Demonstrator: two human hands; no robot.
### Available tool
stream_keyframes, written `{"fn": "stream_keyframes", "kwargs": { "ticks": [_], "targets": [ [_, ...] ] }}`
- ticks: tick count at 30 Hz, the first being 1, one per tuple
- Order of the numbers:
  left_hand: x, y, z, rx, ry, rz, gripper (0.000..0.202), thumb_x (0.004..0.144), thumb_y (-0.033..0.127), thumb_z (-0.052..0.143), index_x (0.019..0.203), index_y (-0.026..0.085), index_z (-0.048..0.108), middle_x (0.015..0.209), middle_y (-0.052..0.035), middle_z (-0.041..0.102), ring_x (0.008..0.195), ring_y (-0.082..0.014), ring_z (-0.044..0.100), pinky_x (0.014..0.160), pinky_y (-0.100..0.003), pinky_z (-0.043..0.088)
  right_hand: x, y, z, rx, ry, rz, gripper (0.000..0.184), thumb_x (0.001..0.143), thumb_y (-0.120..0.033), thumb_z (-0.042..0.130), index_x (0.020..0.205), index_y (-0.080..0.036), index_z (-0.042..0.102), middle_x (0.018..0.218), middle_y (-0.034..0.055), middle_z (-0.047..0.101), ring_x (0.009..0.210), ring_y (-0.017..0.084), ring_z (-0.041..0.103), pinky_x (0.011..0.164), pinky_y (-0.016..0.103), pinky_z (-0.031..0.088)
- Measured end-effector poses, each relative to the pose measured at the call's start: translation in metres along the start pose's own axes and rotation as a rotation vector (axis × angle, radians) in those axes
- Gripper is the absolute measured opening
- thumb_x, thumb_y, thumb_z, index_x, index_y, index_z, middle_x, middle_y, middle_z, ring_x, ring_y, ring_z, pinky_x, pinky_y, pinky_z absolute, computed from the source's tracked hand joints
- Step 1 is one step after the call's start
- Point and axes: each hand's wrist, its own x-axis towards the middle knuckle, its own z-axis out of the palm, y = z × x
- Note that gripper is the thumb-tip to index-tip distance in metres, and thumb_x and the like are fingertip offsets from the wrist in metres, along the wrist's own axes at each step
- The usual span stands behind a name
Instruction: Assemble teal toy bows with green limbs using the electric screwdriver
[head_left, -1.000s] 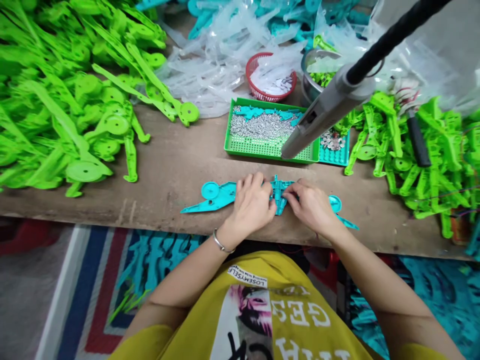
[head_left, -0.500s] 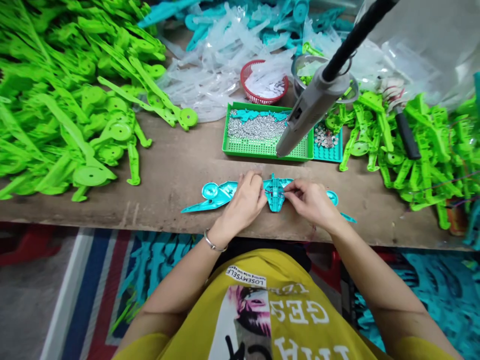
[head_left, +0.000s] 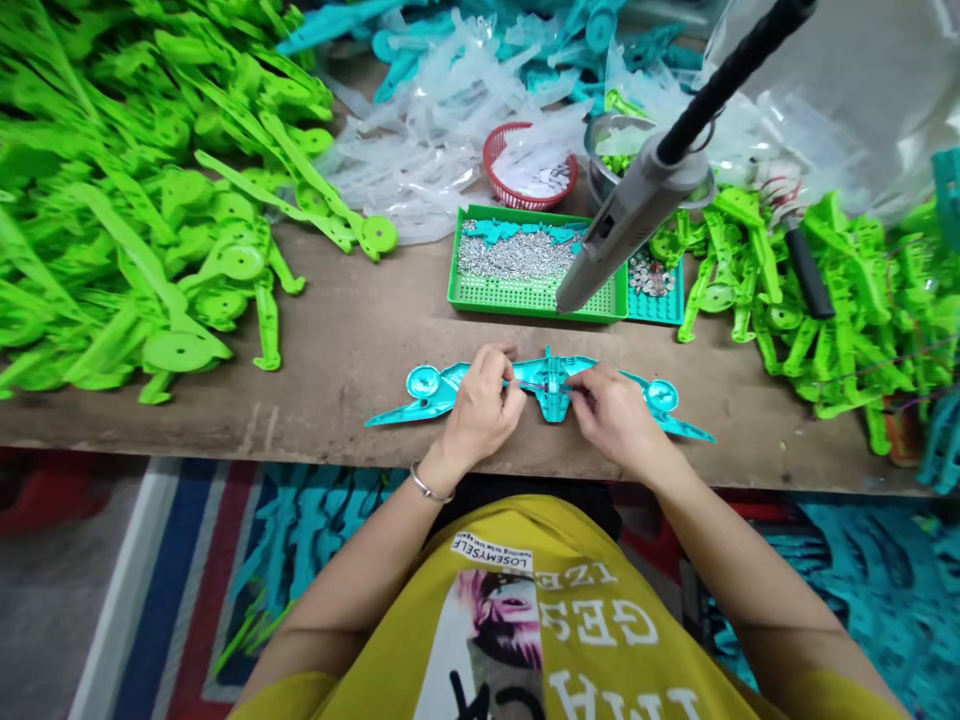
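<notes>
A long turquoise plastic shell [head_left: 553,400], winged in shape with a round cup near each end, lies hollow side up at the front of the bench. Thin dark reddish wires [head_left: 532,385] cross its middle. My left hand [head_left: 484,405] is over the shell's left half, thumb and forefinger pinched on the wires' left end. On the other side, my right hand [head_left: 613,412] has its fingertips pressed together at the right edge of the centre block; what they grip there is too small to make out.
Beyond the shell stands a green tray [head_left: 540,305] of small metal screws, with an electric screwdriver [head_left: 615,220] hanging over it. Next to it is a blue tray [head_left: 654,280] of metal bits. Green plastic parts [head_left: 187,260] heap up left and right. A red basket [head_left: 499,175] sits behind.
My left hand has shifted a little left from the centre block, showing more wire. My right hand has lowered slightly, and more of the shell's right wing shows.
</notes>
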Motion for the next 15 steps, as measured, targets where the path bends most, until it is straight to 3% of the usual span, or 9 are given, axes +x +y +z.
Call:
{"fn": "stream_keyframes", "kwargs": {
  "ticks": [4, 8, 15],
  "targets": [
    [-0.002, 0.000, 0.001, -0.029, 0.026, -0.011, 0.019, 0.085, 0.005, 0.049, 0.087, 0.023, 0.042, 0.107, -0.0087, 0.062, 0.114, -0.0246, 0.063, 0.093, -0.042, 0.053, 0.006, -0.009, -0.004, -0.114, -0.081, 0.074, 0.026, 0.093, -0.016, 0.050, 0.111, -0.009, 0.069, 0.103, 0.0160, 0.070, 0.095, 0.026, 0.067, 0.087, 0.035, 0.048],
    [-0.004, 0.000, 0.004, -0.025, 0.063, -0.025, 0.015, 0.089, 0.010, 0.050, 0.091, 0.023, 0.043, 0.112, -0.0099, 0.061, 0.110, -0.0234, 0.065, 0.092, -0.042, 0.053, 0.010, -0.016, -0.005, -0.187, -0.132, 0.122, 0.022, 0.091, -0.019, 0.052, 0.105, -0.011, 0.067, 0.103, 0.0162, 0.070, 0.091, 0.025, 0.067, 0.081, 0.033, 0.046],
    [-0.006, 0.006, 0.007, -0.016, 0.025, -0.083, 0.012, 0.094, 0.013, 0.049, 0.091, 0.023, 0.042, 0.114, -0.0109, 0.063, 0.111, -0.0241, 0.066, 0.093, -0.044, 0.054, 0.013, -0.009, -0.002, -0.179, -0.102, 0.060, 0.020, 0.090, -0.016, 0.048, 0.091, -0.017, 0.069, 0.097, 0.0115, 0.071, 0.082, 0.022, 0.066, 0.072, 0.031, 0.042]
  ]
}}
